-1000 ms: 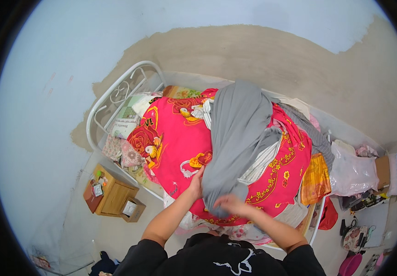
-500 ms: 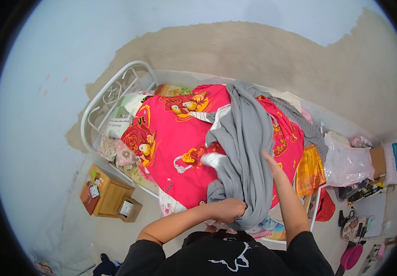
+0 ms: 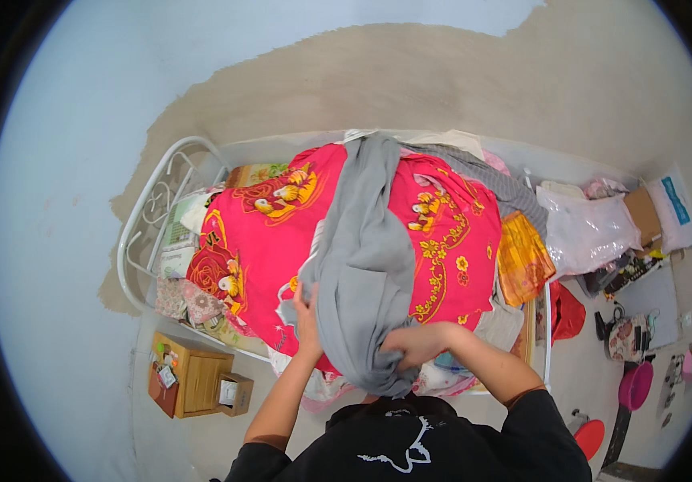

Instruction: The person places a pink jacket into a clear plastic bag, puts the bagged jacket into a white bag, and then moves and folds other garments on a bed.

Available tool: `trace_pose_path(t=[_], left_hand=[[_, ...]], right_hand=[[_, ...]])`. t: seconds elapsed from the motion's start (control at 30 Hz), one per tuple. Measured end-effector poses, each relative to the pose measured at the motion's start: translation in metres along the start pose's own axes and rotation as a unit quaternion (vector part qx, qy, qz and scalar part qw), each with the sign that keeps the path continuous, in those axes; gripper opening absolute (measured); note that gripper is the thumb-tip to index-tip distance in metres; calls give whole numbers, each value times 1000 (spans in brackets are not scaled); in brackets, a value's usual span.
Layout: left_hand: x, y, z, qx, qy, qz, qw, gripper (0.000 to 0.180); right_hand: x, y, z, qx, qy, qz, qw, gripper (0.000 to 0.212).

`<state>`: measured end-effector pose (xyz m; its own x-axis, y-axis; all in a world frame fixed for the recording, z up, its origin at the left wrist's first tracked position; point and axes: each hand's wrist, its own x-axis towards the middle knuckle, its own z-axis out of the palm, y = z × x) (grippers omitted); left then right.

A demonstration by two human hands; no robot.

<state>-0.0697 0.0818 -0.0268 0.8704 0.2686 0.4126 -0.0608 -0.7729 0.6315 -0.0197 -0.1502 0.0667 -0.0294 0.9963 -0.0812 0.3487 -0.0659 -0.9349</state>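
Note:
A long grey cloth (image 3: 366,257), bunched into a thick strip with white showing along one edge, lies across a red flowered bedcover (image 3: 274,241) on the bed. Its near end hangs at my body. My left hand (image 3: 307,325) rests at the cloth's left side, fingers stretched out and pointing away from me. On the right side of the near end, my right hand (image 3: 418,344) is closed, its fingertips sunk in the grey folds.
The bed has a white metal headboard (image 3: 133,241) on the left. A wooden cabinet (image 3: 201,386) and a small cardboard box (image 3: 239,394) stand beside it. An orange cloth (image 3: 523,257) and a plastic-wrapped bundle (image 3: 591,229) lie to the right, with a red stool (image 3: 589,438) farther down.
The grey cloth is drawn into a narrower strip and lies farther left. My left hand has left the near folds for the cloth's left side; my right hand has come nearer and grips the folds.

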Motion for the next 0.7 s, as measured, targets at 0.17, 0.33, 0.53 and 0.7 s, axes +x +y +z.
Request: trace_pose_path(t=[0.17, 0.33, 0.53, 0.7], left_hand=[[20, -15, 43, -94, -353, 94, 926, 58], [-27, 40, 114, -180, -474, 174, 844, 63], [-65, 190, 173, -375, -426, 318, 759, 55], [-36, 232, 193, -669, -510, -110, 529, 23]], right_hand=[[-36, 19, -1, -43, 361, 95, 927, 50], [-89, 53, 39, 143, 473, 117, 861, 81], [-208, -35, 56, 1, 580, 299, 758, 65], [-251, -89, 48, -196, 721, 340, 572, 43]])
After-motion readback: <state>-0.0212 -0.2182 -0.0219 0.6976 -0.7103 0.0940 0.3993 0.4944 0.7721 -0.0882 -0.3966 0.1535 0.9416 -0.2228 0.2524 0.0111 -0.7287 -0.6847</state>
